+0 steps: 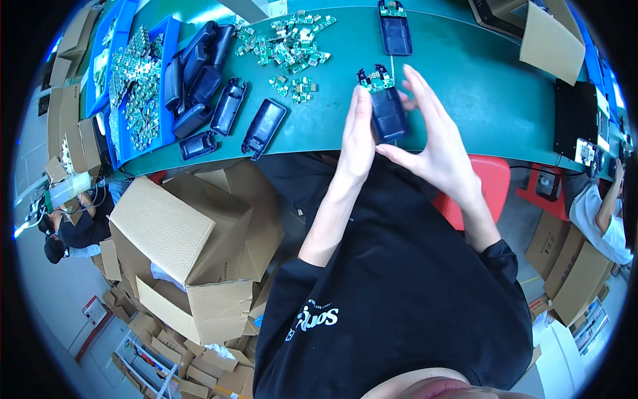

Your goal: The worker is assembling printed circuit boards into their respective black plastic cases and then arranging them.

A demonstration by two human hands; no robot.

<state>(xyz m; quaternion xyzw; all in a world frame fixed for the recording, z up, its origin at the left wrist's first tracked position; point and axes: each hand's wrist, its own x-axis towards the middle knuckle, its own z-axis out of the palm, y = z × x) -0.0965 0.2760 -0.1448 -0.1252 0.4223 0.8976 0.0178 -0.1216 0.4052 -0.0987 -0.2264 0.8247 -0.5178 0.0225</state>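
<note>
A dark blue plastic case lies on the green table in front of me, a small green circuit board with a digit display at its far end. Along the case's left edge my left hand stands with fingers stretched out; whether it touches the case I cannot tell. On the other side my right hand is open, its thumb near the case's lower end and its fingers pointing up and away. Farther back lies a second dark blue case with a board at its top.
Loose green circuit boards lie in a heap at the back left. Several dark blue shells are piled beside a blue bin of boards. A large cardboard box stands below the table's left edge; a red stool is at the right.
</note>
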